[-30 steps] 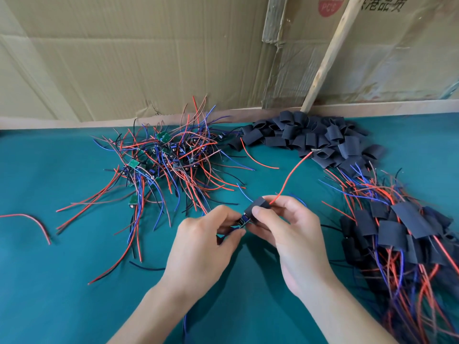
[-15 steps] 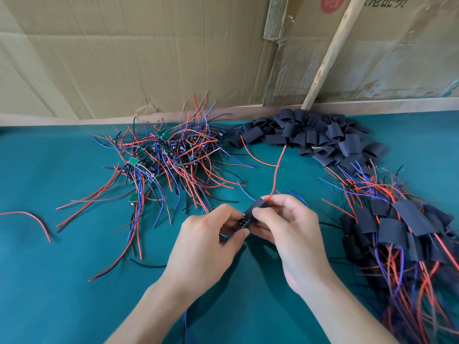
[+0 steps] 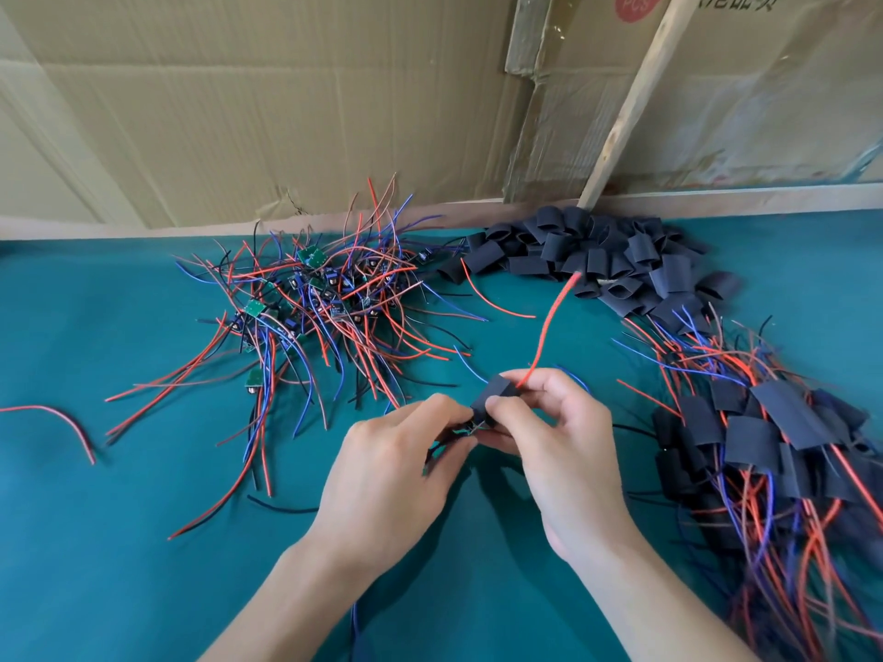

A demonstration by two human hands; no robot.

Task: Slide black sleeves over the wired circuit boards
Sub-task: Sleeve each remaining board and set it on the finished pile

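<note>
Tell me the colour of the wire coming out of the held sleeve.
Red, seen in the head view.

Small green circuit board (image 3: 470, 426) between my fingertips: mostly covered by my left hand (image 3: 396, 475) and right hand (image 3: 559, 451); only a sliver shows, components unreadable. Short black tubular sleeve (image 3: 494, 393): near end hidden behind my right thumb. Thin red wire (image 3: 549, 322) leaving its far end: blurred. Heap of sleeved boards with red and blue wires (image 3: 783, 451) at right: cut by the right and bottom edges. Red round printed label (image 3: 638, 4) on far cardboard: cropped at top, text partly legible.
</note>
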